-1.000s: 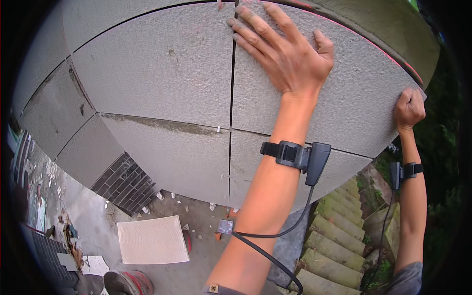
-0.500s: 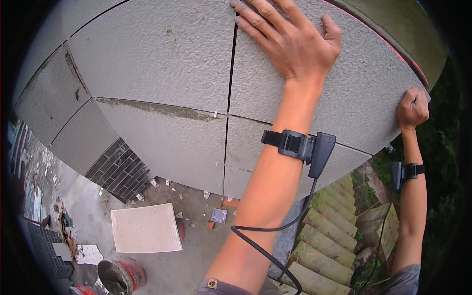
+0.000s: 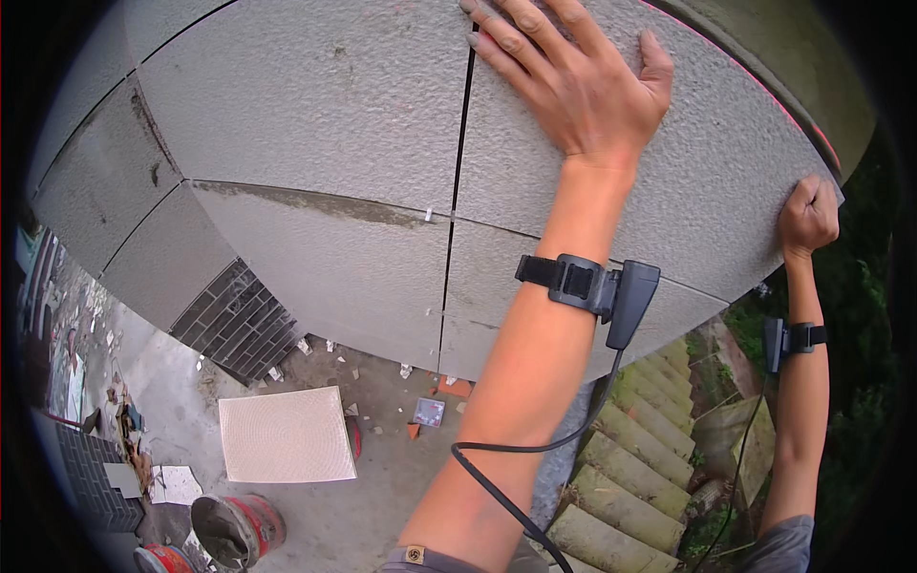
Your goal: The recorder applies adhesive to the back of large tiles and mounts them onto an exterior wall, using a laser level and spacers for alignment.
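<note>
A large grey rough-faced tile (image 3: 726, 162) covers the upper right of the wall, with a dark joint at its left side. My left hand (image 3: 597, 91) lies flat on it, fingers spread, the fingertips reaching across that joint at the top of the view. At the tile's right edge my right hand (image 3: 808, 215) is closed in a fist against it; the inside of the fist is hidden. Another grey tile (image 3: 315, 105) adjoins on the left. A small white spacer (image 3: 428, 216) sticks out of the horizontal joint below. Along the tile's upper edge runs a thin pinkish-red line.
Below the wall, a cream ribbed-backed tile (image 3: 287, 435) rests near a mortar bucket (image 3: 258, 530). Mossy stone steps (image 3: 621, 477) descend at the right, beside greenery. Broken pieces litter the ground. A black cable (image 3: 492, 468) hangs from the device on my left wrist.
Both hands keep their places on the tile. The whole view has shifted slightly, so the wall and arms appear a little farther right.
</note>
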A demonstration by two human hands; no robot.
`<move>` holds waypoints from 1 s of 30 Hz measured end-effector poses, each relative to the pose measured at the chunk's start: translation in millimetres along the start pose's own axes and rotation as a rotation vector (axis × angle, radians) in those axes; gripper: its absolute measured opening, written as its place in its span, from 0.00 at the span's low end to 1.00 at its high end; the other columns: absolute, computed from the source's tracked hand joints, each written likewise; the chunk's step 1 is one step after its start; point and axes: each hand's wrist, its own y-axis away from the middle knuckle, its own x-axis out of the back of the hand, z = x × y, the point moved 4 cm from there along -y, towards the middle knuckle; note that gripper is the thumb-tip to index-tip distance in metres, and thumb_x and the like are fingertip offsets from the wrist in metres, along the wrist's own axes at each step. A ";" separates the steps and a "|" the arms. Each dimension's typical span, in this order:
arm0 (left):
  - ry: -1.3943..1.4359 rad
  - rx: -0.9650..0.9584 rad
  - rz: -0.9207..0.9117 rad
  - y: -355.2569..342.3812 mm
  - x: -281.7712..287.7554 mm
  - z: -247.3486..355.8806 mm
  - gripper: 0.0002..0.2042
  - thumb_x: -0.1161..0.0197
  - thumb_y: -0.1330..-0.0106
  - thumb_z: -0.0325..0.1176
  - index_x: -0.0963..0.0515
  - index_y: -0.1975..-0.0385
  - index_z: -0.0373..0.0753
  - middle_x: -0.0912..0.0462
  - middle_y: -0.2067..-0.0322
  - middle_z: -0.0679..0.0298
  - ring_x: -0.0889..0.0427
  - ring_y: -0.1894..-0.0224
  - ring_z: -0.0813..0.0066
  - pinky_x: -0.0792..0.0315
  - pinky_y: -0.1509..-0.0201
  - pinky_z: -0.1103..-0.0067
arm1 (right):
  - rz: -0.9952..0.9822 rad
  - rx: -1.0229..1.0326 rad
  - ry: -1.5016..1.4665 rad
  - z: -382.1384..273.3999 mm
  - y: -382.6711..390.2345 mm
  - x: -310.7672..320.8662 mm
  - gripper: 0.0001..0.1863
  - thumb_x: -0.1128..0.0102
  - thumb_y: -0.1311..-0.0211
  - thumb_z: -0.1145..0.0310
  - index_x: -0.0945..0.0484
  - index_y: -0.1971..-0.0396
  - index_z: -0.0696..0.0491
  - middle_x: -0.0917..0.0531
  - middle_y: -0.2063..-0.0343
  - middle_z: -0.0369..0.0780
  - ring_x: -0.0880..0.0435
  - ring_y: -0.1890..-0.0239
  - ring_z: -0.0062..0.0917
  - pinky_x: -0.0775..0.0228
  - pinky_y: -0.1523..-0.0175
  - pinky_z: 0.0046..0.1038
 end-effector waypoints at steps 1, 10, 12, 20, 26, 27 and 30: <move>0.074 0.075 -0.166 1.8 -1.7 -0.5 0.42 0.54 0.32 0.55 0.48 0.27 0.26 0.50 0.28 0.31 0.52 0.25 0.32 0.54 0.24 0.46 | 0.024 0.015 -0.005 -2.0 -0.4 1.0 0.16 0.46 0.34 0.67 0.30 0.84 0.54 0.29 0.83 0.42 0.26 0.82 0.37 0.35 0.75 0.35; 0.122 0.122 -0.341 20.6 -15.8 -0.8 0.53 0.60 0.33 0.71 0.51 0.28 0.20 0.55 0.28 0.27 0.56 0.24 0.32 0.60 0.23 0.47 | 0.080 0.120 0.024 -1.4 4.0 5.1 0.06 0.38 0.49 0.69 0.24 0.83 0.49 0.25 0.82 0.40 0.25 0.82 0.36 0.33 0.77 0.35; 0.135 0.112 -0.358 22.7 -12.0 1.3 0.54 0.60 0.34 0.73 0.51 0.29 0.20 0.54 0.28 0.27 0.57 0.24 0.32 0.61 0.23 0.47 | 0.094 0.075 0.015 2.6 3.6 5.2 0.07 0.39 0.52 0.69 0.25 0.85 0.50 0.26 0.83 0.40 0.26 0.83 0.36 0.34 0.78 0.34; 0.118 0.101 -0.354 20.5 -14.8 2.9 0.55 0.59 0.35 0.74 0.50 0.29 0.20 0.53 0.30 0.26 0.55 0.25 0.30 0.58 0.24 0.47 | 0.102 0.072 -0.039 -3.7 -4.1 4.7 0.12 0.40 0.54 0.69 0.32 0.90 0.50 0.32 0.86 0.39 0.28 0.84 0.34 0.35 0.78 0.34; 0.151 0.061 -0.324 17.2 -12.7 7.2 0.54 0.57 0.34 0.72 0.50 0.30 0.20 0.52 0.29 0.27 0.54 0.25 0.32 0.59 0.24 0.48 | -0.062 0.034 -0.237 11.7 2.5 13.1 0.16 0.36 0.51 0.67 0.34 0.90 0.51 0.33 0.86 0.39 0.31 0.84 0.32 0.38 0.78 0.34; 0.131 0.069 -0.349 17.0 -13.0 7.6 0.52 0.57 0.32 0.71 0.50 0.30 0.19 0.51 0.29 0.27 0.53 0.25 0.34 0.57 0.24 0.50 | -0.149 -0.005 -0.357 18.4 13.9 21.7 0.18 0.34 0.48 0.68 0.35 0.89 0.51 0.34 0.86 0.39 0.34 0.84 0.32 0.42 0.79 0.35; 0.134 0.077 -0.373 16.8 -13.8 9.8 0.51 0.57 0.31 0.69 0.50 0.30 0.19 0.51 0.29 0.28 0.53 0.25 0.35 0.58 0.24 0.51 | -0.196 -0.311 -0.440 47.0 72.0 73.0 0.17 0.35 0.48 0.74 0.33 0.88 0.54 0.35 0.85 0.41 0.35 0.84 0.33 0.45 0.80 0.35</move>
